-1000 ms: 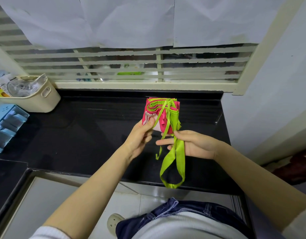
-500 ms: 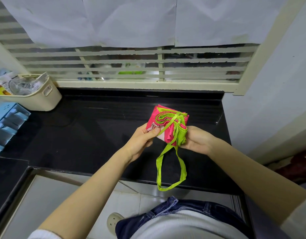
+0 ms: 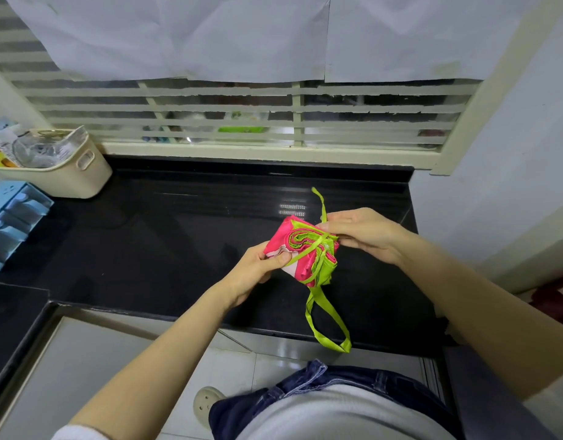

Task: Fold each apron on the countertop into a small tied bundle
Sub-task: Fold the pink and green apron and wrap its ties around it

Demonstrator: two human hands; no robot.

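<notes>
Your left hand (image 3: 258,274) grips the near-left corner of the folded pink apron bundle with lime-green trim (image 3: 301,249), thumb pressed on top of the fabric. Your right hand (image 3: 366,233) pinches the lime-green strap at the bundle's far-right corner, fingers curled round it. A short strap end (image 3: 321,204) sticks up past your fingers, and a long strap loop (image 3: 324,322) hangs below the bundle, past the front edge. You hold the bundle just above the right part of the glossy black stone countertop (image 3: 178,233). At the far left stands a cream plastic basket (image 3: 67,179) holding packets whose print is too small to read.
</notes>
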